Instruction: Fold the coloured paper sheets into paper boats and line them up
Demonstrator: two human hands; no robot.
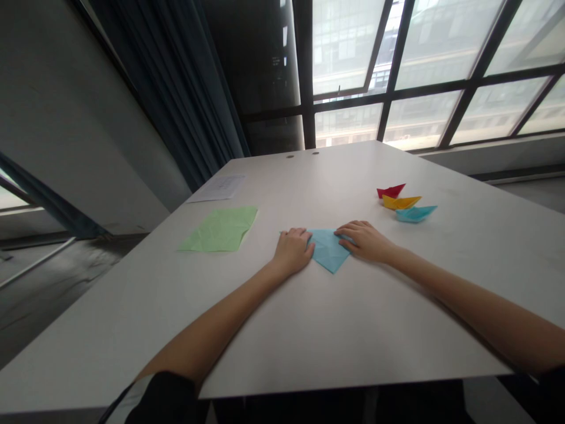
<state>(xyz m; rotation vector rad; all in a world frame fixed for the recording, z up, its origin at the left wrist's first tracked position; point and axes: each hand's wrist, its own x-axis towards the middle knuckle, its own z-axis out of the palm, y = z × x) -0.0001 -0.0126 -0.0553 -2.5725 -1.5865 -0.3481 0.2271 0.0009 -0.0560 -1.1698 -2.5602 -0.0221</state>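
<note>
A light blue sheet of paper (pixel 330 250), folded into a triangle with its point toward me, lies flat on the white table (pixel 282 330). Creases run across its face. My left hand (pixel 295 250) rests on its left corner, palm down with the fingers stretched out flat. On the right corner lies my right hand (pixel 362 240), its fingers extended over the paper and the thumb slightly apart. Both hands press the paper from above, and the two side corners are hidden beneath them.
Right of my hands stand three folded paper boats: red (pixel 391 191), yellow (pixel 401 202) and blue (pixel 415 214). At left lies a creased green paper sheet (pixel 220 229), with a white printed sheet (pixel 218 189) behind it. Windows and a dark curtain (pixel 176 76) are beyond the table.
</note>
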